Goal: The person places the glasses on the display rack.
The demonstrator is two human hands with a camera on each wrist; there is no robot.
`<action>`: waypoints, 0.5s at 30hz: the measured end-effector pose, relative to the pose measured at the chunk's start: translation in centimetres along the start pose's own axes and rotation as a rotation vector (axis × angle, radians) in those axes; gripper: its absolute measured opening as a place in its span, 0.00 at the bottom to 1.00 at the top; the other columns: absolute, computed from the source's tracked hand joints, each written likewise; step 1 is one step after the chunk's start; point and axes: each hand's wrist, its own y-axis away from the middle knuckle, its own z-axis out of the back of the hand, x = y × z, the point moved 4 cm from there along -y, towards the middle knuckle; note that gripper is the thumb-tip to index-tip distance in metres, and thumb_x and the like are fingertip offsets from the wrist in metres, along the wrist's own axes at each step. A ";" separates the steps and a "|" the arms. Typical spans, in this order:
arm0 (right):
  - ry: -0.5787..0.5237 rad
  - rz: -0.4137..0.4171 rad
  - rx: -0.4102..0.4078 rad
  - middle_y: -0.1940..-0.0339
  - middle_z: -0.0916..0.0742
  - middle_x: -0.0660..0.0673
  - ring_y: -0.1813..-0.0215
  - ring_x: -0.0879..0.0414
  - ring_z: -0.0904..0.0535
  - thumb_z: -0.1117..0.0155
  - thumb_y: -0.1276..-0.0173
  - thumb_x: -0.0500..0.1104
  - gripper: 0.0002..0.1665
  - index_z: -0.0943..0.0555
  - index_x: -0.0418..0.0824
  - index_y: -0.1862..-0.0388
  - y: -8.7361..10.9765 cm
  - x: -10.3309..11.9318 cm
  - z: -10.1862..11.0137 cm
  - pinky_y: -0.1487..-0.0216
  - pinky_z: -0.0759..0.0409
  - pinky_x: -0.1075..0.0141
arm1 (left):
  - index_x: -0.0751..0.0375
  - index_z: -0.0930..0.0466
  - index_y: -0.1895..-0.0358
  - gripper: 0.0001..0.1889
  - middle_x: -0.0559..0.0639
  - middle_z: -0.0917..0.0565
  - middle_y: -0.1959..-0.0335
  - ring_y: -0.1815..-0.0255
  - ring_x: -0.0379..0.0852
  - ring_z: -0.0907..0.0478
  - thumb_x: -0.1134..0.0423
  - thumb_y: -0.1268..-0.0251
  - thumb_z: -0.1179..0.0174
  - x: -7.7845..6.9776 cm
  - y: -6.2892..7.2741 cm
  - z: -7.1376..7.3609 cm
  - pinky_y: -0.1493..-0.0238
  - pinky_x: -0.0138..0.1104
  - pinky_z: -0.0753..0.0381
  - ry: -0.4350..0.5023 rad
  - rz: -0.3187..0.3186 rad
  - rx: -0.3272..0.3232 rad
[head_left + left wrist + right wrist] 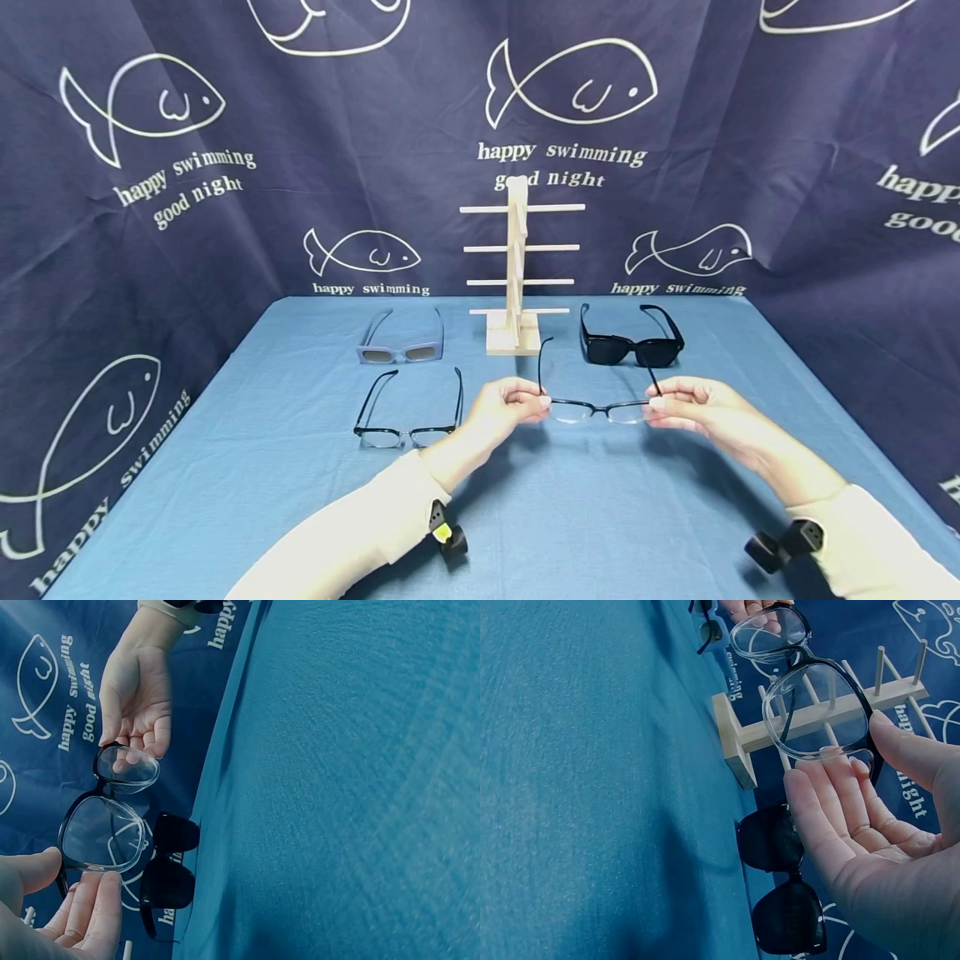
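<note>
A pair of clear-lens eyeglasses (596, 408) with a dark upper rim hangs over the table between both hands, temples unfolded and pointing away. My left hand (512, 406) pinches its left end near the hinge between thumb and fingers. At the opposite end, my right hand (693, 408) pinches the frame the same way. Its black upper rim and clear lower rim show in the right wrist view, with the right thumb on the outer corner of the eyeglasses (817, 712). In the left wrist view, the left fingertips sit at the lower edge of the near lens.
Behind the hands stands a wooden glasses rack (517, 267) with several crossbars. Black sunglasses (633, 350) lie to its right, purple-framed sunglasses (401, 352) to its left. A second pair of clear eyeglasses (405, 436) lies beside my left forearm. Blue cloth (585, 533) covers the table.
</note>
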 end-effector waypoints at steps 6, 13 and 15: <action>0.042 -0.013 -0.036 0.59 0.11 0.51 0.54 0.53 0.13 0.42 0.28 0.37 0.09 0.22 0.40 0.51 -0.1 0.3 -0.2 0.49 0.15 0.68 | 0.74 0.21 0.53 0.13 0.61 0.13 0.63 0.65 0.42 0.14 0.70 0.38 0.37 -0.3 0.0 0.3 0.51 0.40 0.13 -0.001 -0.015 0.000; 0.029 0.034 -0.009 0.59 0.11 0.50 0.54 0.54 0.13 0.43 0.28 0.35 0.09 0.23 0.39 0.50 -0.3 0.8 -0.7 0.50 0.15 0.68 | 0.74 0.21 0.53 0.14 0.61 0.13 0.63 0.62 0.46 0.13 0.69 0.39 0.36 -0.5 0.1 0.8 0.51 0.40 0.13 -0.013 -0.032 -0.010; 0.024 0.042 -0.005 0.59 0.11 0.50 0.54 0.54 0.13 0.43 0.28 0.35 0.09 0.22 0.39 0.51 -0.4 0.8 -0.9 0.50 0.14 0.68 | 0.74 0.21 0.53 0.14 0.62 0.13 0.62 0.63 0.45 0.13 0.69 0.39 0.36 -0.6 0.2 1.0 0.53 0.38 0.13 -0.014 -0.034 -0.013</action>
